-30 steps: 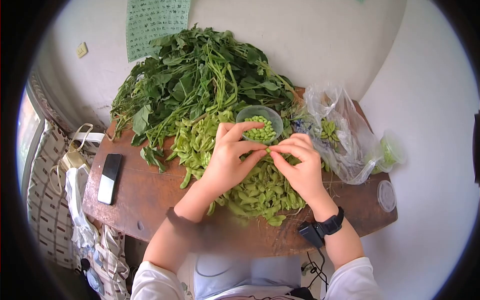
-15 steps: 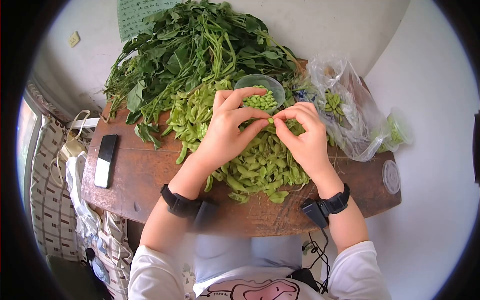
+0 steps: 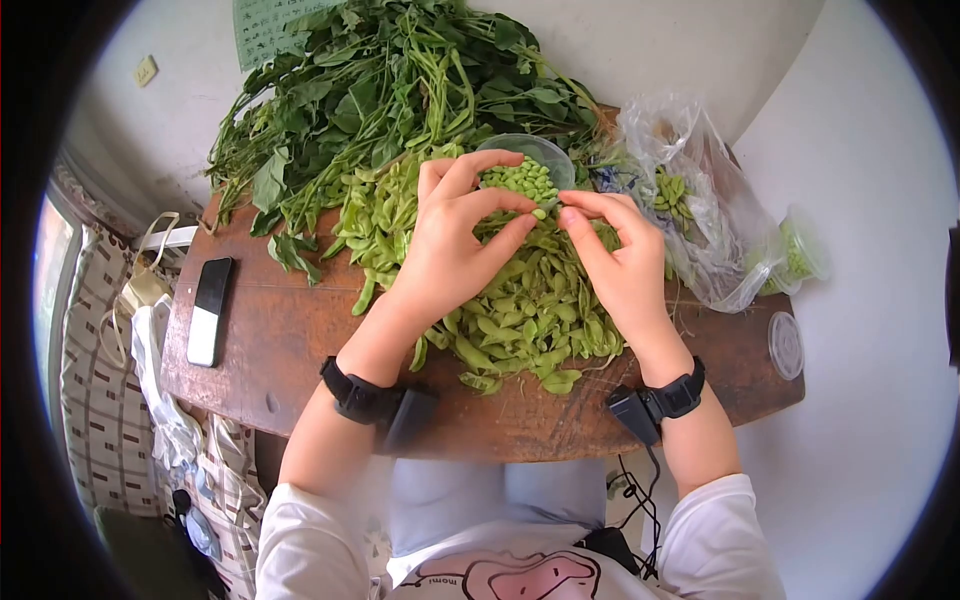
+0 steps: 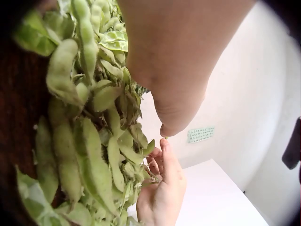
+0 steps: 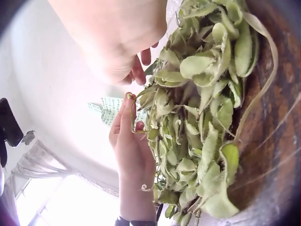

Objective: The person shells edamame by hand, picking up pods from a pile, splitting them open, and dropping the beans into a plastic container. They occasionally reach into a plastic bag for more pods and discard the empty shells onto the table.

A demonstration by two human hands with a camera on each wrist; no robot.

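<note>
My left hand point(image 3: 448, 232) pinches a small green soybean point(image 3: 540, 213) between thumb and index finger, its other fingers spread above. Close beside it, the thumb and index finger of my right hand point(image 3: 628, 250) pinch a small pale sliver at the bean's side. Just beyond the fingertips stands a clear plastic bowl point(image 3: 553, 150), partly filled with shelled green beans point(image 3: 522, 177). Under both hands lies a heap of green soybean pods point(image 3: 515, 325), many of them flattened or split. The left wrist view shows plump pods point(image 4: 89, 160) up close; split pods point(image 5: 207, 165) fill the right wrist view.
Leafy cut stalks point(image 3: 390, 80) are piled at the back of the wooden table point(image 3: 290, 330). To the right are a clear plastic bag point(image 3: 715, 240), a tub of beans point(image 3: 800, 250) and a round lid point(image 3: 786, 346). A phone point(image 3: 210, 312) lies at left.
The fingertips met at the bean earlier; now my right hand has drawn slightly to the right, leaving the bean in my left fingers. The head view has tilted lower.
</note>
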